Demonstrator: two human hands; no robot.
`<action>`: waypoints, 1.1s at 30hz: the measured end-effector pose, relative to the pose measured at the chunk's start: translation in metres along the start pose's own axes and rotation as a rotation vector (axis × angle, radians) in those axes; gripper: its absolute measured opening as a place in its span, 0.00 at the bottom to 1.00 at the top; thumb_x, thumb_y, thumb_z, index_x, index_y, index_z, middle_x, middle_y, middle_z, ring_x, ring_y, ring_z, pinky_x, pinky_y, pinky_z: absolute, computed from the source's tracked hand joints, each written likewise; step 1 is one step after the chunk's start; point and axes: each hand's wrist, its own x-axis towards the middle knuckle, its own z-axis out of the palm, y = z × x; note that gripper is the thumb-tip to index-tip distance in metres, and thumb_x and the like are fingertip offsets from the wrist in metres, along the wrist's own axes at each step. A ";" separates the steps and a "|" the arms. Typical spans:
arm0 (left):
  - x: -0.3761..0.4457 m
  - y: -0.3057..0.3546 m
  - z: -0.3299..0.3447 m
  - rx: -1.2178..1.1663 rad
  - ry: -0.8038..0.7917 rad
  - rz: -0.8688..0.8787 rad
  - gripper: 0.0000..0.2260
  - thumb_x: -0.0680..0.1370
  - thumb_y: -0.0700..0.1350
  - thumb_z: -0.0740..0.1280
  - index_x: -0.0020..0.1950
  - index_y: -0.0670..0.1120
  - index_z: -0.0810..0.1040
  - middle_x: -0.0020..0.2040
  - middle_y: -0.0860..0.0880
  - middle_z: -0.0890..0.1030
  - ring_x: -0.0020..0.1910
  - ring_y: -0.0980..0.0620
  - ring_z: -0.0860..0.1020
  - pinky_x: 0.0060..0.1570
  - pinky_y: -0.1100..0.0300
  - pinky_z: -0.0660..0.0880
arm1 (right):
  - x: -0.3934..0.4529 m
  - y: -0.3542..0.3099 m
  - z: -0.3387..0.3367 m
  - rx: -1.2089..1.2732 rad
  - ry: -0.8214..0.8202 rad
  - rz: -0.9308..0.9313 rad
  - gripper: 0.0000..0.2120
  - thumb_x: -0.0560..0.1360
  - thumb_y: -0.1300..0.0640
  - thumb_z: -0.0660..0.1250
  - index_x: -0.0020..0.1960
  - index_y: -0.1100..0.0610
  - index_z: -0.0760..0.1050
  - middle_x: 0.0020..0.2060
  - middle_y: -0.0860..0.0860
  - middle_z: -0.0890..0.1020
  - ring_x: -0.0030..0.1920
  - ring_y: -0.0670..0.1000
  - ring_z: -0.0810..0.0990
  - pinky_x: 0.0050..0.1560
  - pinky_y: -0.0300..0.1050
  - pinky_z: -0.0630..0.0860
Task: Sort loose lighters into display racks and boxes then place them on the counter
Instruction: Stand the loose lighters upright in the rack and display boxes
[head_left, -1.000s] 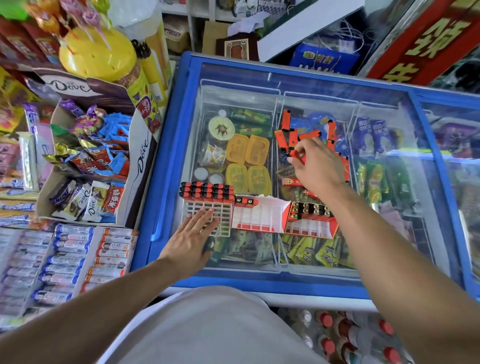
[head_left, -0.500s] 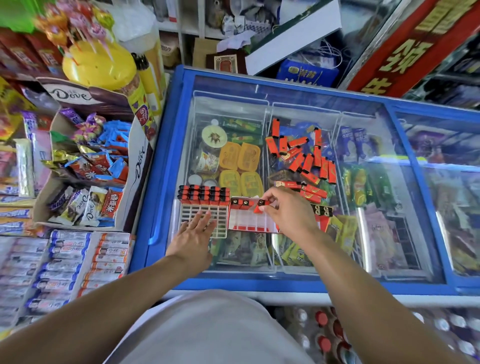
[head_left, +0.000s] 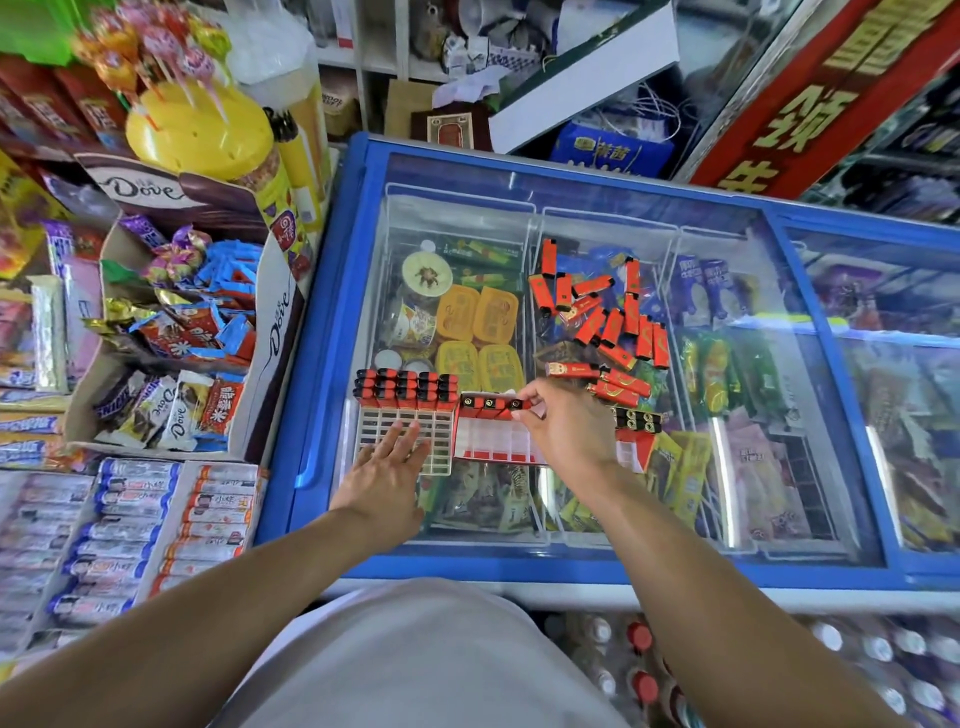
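Sorting spot: the glass lid of a blue chest freezer (head_left: 332, 322), which serves here as the bench; all the task's things lie on the glass.
Right hand (head_left: 569, 431): its fingers (head_left: 535, 397) pinch one red lighter (head_left: 517, 404) and hold it at the back row of the middle rack (head_left: 493, 436), beside the lighters already standing there.
Left hand (head_left: 387, 473): lies flat, fingers straight and spread, pressing on the empty front cells of the left rack (head_left: 436, 452); it grasps nothing.
Left rack: clear plastic grid near the front edge of the bench; its back rows are full of red lighters with black caps (head_left: 405, 387).
Middle rack: red and white, touching the right side of the left rack; only the back row has lighters, the other cells are empty.
Right rack (head_left: 636, 431): partly hidden behind the right wrist; a row of black lighter tops shows, how many I cannot tell surely.
Loose lighters (head_left: 608, 317): a scattered red pile on the glass, toward the back of the bench, behind the racks.
Beside the bench, at its left edge: an open Dove carton (head_left: 275, 322) with wrapped sweets, and a yellow lollipop tub (head_left: 200, 130).
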 end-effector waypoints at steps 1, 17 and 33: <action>0.000 0.000 0.000 -0.001 -0.002 -0.001 0.41 0.80 0.55 0.64 0.83 0.48 0.43 0.81 0.48 0.34 0.80 0.48 0.35 0.80 0.48 0.46 | 0.000 0.000 0.000 0.000 0.002 -0.001 0.11 0.74 0.46 0.74 0.56 0.44 0.80 0.47 0.42 0.85 0.44 0.41 0.82 0.40 0.39 0.78; 0.006 0.008 -0.001 0.030 0.009 -0.037 0.37 0.81 0.54 0.63 0.83 0.46 0.46 0.82 0.46 0.38 0.81 0.46 0.38 0.80 0.49 0.48 | 0.066 0.051 -0.031 -0.031 -0.116 0.192 0.11 0.77 0.54 0.72 0.59 0.46 0.81 0.55 0.44 0.84 0.54 0.48 0.82 0.50 0.50 0.81; 0.006 0.005 -0.007 -0.013 -0.018 -0.015 0.38 0.80 0.56 0.64 0.83 0.47 0.46 0.83 0.48 0.38 0.81 0.48 0.38 0.79 0.50 0.50 | 0.104 0.048 -0.016 -0.196 -0.225 -0.081 0.08 0.78 0.49 0.70 0.55 0.50 0.78 0.48 0.48 0.82 0.53 0.50 0.78 0.59 0.50 0.73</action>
